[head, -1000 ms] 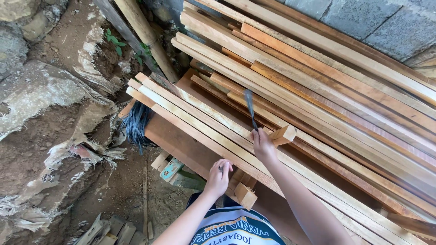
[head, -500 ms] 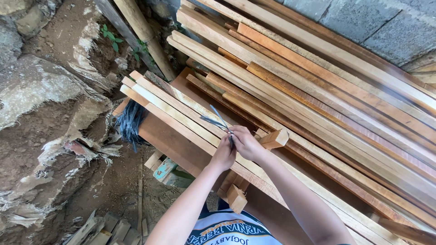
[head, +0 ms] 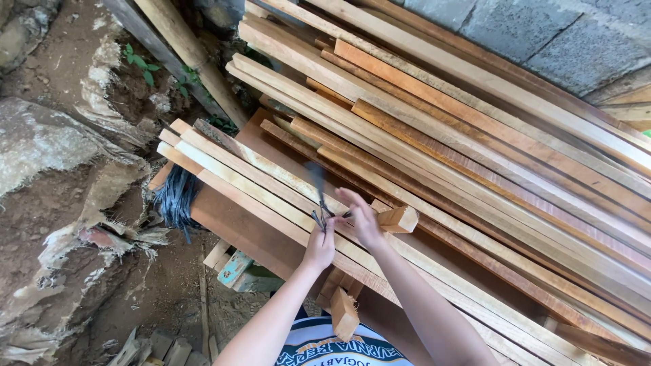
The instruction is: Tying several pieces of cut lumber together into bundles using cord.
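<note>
My left hand (head: 319,248) is closed around the lower end of a thin dark strip (head: 317,181) that stands up blurred over the pale planks (head: 258,177). Just to its right, my right hand (head: 361,218) has its fingers at the same strip; blur hides whether they pinch it. Both hands hover over the near edge of the plank stack. A short wooden block (head: 399,218) lies on the planks right beside my right hand.
Long planks (head: 475,129) lie stacked diagonally against a grey block wall (head: 542,34). A bundle of black strips (head: 175,195) hangs at the stack's left end. A small wood offcut (head: 344,313) sits near my chest. Left is dirt, rock (head: 41,142) and a leaning pole (head: 193,57).
My right hand came down from holding the dark strip upright and met my left hand, which rose from below; both are now at the strip's lower end. The camera has moved closer.
</note>
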